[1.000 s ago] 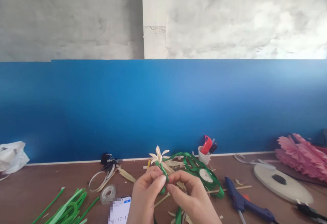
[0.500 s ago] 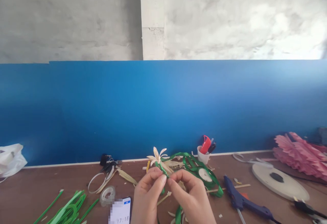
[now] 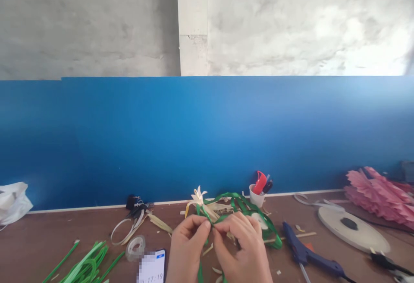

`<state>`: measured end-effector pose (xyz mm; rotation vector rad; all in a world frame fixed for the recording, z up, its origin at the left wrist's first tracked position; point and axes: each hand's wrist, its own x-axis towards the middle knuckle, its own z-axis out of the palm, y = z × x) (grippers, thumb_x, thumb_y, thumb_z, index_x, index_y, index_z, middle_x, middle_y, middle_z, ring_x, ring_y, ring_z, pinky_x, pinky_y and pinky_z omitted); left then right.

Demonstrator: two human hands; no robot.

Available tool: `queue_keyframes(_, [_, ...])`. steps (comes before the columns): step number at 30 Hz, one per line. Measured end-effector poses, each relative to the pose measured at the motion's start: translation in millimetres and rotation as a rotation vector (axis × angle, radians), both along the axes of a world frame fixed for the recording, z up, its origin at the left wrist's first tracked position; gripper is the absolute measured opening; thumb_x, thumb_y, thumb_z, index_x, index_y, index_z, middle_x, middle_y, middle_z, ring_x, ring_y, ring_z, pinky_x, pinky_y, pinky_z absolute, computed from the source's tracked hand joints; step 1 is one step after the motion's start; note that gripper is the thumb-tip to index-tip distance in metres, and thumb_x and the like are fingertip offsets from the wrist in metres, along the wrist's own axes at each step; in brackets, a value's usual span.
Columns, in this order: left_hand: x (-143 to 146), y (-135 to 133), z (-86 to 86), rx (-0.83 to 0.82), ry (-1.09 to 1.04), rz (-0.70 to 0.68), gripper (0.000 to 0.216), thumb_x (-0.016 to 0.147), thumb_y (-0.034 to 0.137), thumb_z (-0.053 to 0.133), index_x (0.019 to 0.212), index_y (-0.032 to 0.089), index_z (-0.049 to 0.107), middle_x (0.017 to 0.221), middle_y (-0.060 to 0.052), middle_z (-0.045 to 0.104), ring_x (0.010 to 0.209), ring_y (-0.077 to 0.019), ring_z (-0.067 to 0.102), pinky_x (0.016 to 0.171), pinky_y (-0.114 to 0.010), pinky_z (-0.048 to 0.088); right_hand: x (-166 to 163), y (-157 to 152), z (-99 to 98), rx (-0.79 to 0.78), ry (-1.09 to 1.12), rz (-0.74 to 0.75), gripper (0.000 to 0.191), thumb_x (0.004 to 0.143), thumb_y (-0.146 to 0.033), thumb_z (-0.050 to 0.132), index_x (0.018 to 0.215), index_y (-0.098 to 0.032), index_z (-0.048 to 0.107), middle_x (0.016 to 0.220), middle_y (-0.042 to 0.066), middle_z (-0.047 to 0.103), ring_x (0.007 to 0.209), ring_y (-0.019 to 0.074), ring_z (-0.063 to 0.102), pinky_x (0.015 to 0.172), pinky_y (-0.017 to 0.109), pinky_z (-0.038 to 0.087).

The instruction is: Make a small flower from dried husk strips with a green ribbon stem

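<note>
A cream-petalled artificial flower (image 3: 198, 195) rises above my fingers, its stem (image 3: 203, 212) wound in green ribbon. My left hand (image 3: 187, 246) is closed, thumb and forefinger pinching that stem below the petals. Against its fingertips, my right hand (image 3: 242, 246) pinches the green ribbon at the lower part of the stem; the exact grip is hidden by the fingers. More green ribbon (image 3: 241, 203) lies in loose loops behind my right hand, beside a white spool (image 3: 258, 220) partly covered by it. Pale dried husk strips (image 3: 220, 209) lie behind the hands.
At right are a blue glue gun (image 3: 299, 250), a pale round disc (image 3: 355, 231) and pink pleated paper (image 3: 375, 194). A white cup (image 3: 256, 198) holds pens. At left lie green stems (image 3: 89, 263), a tape roll (image 3: 135, 247), a phone (image 3: 152, 268) and scissors (image 3: 139, 209).
The flower head has turned, its petals now looking narrower and more upright. My right hand has rolled and its fingers have shifted at the stem; my left hand stays nearly in place.
</note>
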<state>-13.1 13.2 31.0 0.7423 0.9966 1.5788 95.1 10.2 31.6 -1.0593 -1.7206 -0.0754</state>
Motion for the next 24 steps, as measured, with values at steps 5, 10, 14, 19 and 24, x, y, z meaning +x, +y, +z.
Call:
queue_keyframes(5, [1.0,-1.0,-1.4,0.055,0.049,0.095,0.02,0.053,0.031,0.079,0.054,0.017,0.065,0.052,0.001,0.059,0.053,-0.0126,0.049,0.051,-0.022,0.038,-2.1,-5.1,6.6,-0.331,0.371,0.131,0.02,0.078,-0.03,0.057,0.061,-0.021,0.064,0.058,0.0,0.062,0.06,0.0178,0.055,0.064,0.03,0.039])
queue_keyframes(10, [3.0,-4.2,1.6,0.078,0.059,0.124,0.02,0.052,0.031,0.08,0.051,0.017,0.066,0.047,0.001,0.058,0.048,-0.0116,0.048,0.05,-0.022,0.04,5.7,4.6,9.2,-0.908,0.826,0.547,0.031,0.069,-0.041,0.069,0.053,-0.016,0.059,0.052,-0.002,0.056,0.051,0.0108,0.045,0.053,0.022,0.035])
queue_keyframes(14, [1.2,-5.8,5.9,0.05,0.047,0.031,0.023,0.053,0.034,0.081,0.05,0.017,0.065,0.035,0.007,0.043,0.034,-0.0034,0.022,0.038,-0.019,0.026,12.7,13.7,7.0,-1.106,0.925,0.761,0.026,0.068,-0.035,0.071,0.054,-0.015,0.061,0.055,0.0,0.059,0.055,0.0101,0.048,0.057,0.02,0.037])
queue_keyframes(19, [0.1,-6.6,8.4,0.035,0.016,-0.063,0.03,0.052,0.038,0.082,0.048,0.016,0.062,0.034,0.005,0.043,0.035,-0.001,0.019,0.038,-0.017,0.011,16.9,15.2,10.6,-1.215,0.975,0.93,0.022,0.067,-0.03,0.073,0.055,-0.014,0.064,0.052,-0.001,0.061,0.054,0.0096,0.052,0.058,0.019,0.038])
queue_keyframes(24, [-2.3,-7.2,10.7,-0.009,-0.055,-0.193,0.034,0.051,0.039,0.083,0.048,0.015,0.06,0.034,0.009,0.034,0.034,0.0002,0.02,0.039,-0.016,0.009,19.3,14.7,12.7,-1.252,0.953,1.017,0.028,0.074,-0.038,0.068,0.062,-0.013,0.068,0.051,0.001,0.063,0.052,0.0121,0.055,0.062,0.024,0.04])
